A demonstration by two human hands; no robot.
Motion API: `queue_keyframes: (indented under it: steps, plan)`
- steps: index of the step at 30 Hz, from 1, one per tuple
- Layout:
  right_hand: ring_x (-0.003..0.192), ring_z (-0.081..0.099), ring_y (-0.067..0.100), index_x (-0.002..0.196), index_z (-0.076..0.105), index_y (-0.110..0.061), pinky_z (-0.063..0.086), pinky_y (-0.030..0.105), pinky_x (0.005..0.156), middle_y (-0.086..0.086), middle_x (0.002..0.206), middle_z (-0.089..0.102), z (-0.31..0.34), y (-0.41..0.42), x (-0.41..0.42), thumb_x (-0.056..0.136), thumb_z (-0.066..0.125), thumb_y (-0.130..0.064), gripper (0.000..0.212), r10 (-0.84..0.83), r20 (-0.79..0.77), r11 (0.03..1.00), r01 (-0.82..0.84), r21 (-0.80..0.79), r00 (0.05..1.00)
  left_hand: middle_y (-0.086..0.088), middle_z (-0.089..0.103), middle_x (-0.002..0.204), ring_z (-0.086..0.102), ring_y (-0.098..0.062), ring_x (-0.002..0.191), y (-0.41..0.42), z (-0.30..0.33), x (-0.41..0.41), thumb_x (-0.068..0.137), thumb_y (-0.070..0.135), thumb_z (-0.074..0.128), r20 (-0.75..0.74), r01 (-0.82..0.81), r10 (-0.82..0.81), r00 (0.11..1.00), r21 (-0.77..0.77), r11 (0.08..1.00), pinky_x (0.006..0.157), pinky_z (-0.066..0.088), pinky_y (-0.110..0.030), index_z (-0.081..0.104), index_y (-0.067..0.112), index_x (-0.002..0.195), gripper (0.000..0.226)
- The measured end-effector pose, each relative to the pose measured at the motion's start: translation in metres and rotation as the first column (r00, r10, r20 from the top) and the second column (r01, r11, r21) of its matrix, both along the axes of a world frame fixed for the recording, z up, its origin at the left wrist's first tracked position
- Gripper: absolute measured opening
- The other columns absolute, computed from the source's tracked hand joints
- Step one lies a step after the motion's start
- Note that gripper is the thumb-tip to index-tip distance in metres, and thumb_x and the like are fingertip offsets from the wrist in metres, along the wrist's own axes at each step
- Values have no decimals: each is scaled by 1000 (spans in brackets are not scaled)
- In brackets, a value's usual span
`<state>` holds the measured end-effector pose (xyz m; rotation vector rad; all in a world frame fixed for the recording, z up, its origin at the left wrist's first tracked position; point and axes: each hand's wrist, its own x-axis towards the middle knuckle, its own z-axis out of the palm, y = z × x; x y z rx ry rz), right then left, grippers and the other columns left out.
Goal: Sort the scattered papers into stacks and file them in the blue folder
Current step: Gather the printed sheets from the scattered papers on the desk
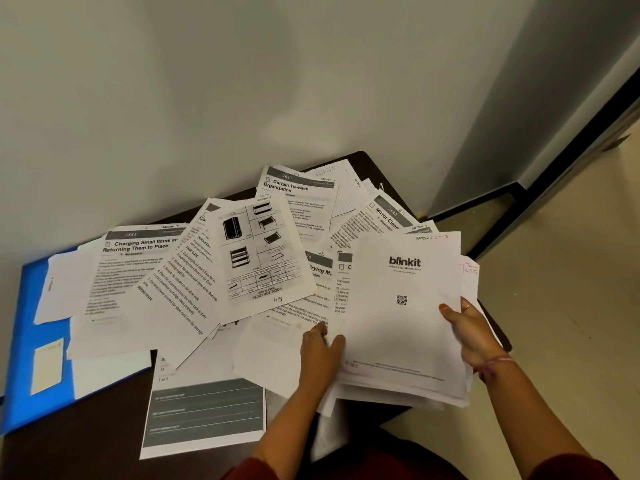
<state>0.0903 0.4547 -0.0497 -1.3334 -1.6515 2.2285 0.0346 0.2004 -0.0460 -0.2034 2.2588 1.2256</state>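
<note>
While both hands grip the gathered stack (401,323) by its edges, left hand (320,348) and right hand (465,323) apparently clamped, squaring comes next, blue folder (20,341) lying well left of the fingers

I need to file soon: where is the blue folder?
In the head view the blue folder lies open at the far left of the dark table, partly under the scattered papers, away from both hands.
</note>
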Motion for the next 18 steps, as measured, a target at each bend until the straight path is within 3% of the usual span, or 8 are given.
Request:
queue_keyframes:
  steps: [3,6,9,14,18]
  plan:
    - [100,63,23,127,54,-15,50,34,79,5,118,64,-3,0,-1,97,49,-5,32,1,8,1000,-1,4,1000,-4,50,130,47,-14,114,3,4,3,91,20,60,46,0,-4,999,100,995,96,37,-25,39,9,141,55]
    - [108,62,28,128,54,-15,48,41,92,6,121,64,-5,-2,-1,96,50,-7,33,14,18,1000,-14,6,1000,-2,47,139,44,-13,124,2,4,4,92,19,60,91,-36,18,996,203,979,105,34,-27,30,11,146,63]
    - [110,60,29,128,53,-15,47,41,94,6,122,64,-6,-4,-1,96,49,-6,33,24,16,1000,-24,16,1000,-4,47,139,44,-12,123,-5,3,2,92,17,61,62,-71,59,996,210,975,105,33,-26,31,10,146,62]
    - [110,60,31,128,53,-14,44,48,100,8,121,63,-4,-3,-3,96,50,-6,33,31,24,999,-32,41,999,-10,44,140,41,-26,132,-41,3,-5,89,17,61,-145,-179,181,973,29,983,111,33,-45,40,8,140,56]
    - [110,60,31,127,54,-15,44,49,100,9,124,62,0,-2,-5,96,50,-6,33,31,23,998,-32,45,999,-12,35,144,33,-32,131,-80,6,-14,93,29,56,-248,-231,155,956,-316,920,107,29,-48,37,10,143,57]
